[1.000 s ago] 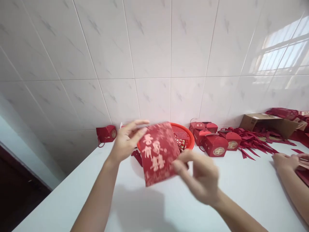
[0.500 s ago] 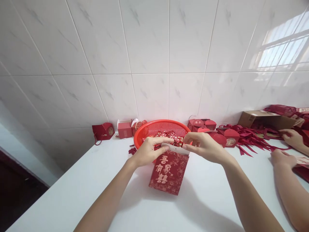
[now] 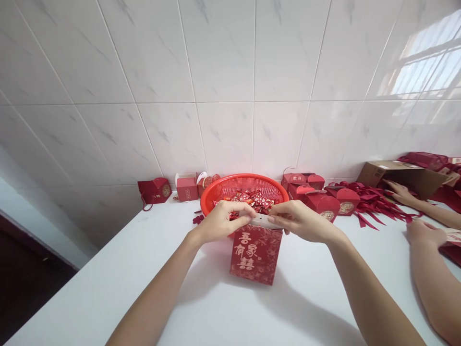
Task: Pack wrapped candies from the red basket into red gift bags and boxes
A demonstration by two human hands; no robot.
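Between my two hands hangs a red paper gift bag (image 3: 255, 254) with pale Chinese characters and a floral print. Its white top flap (image 3: 264, 221) has small holes in it. My left hand (image 3: 227, 220) pinches the flap's left end between thumb and fingers. At the right end, my right hand (image 3: 297, 221) grips the same flap, fingers curled. Just behind the bag stands a red plastic basket (image 3: 237, 181) holding several red wrapped candies (image 3: 252, 199); the hands hide its front part.
Small red boxes (image 3: 187, 186) stand by the wall left of the basket, with more red boxes (image 3: 322, 202) on its right. Dark red ribbons (image 3: 376, 204) lie beside a cardboard box (image 3: 392, 174). Another person's hands (image 3: 427, 235) work at the far right of the white table (image 3: 118, 269).
My right hand has come down onto the flap, and the bag hangs straighter, shifted slightly right. The other person's far hand has moved left to the ribbons by the cardboard box.
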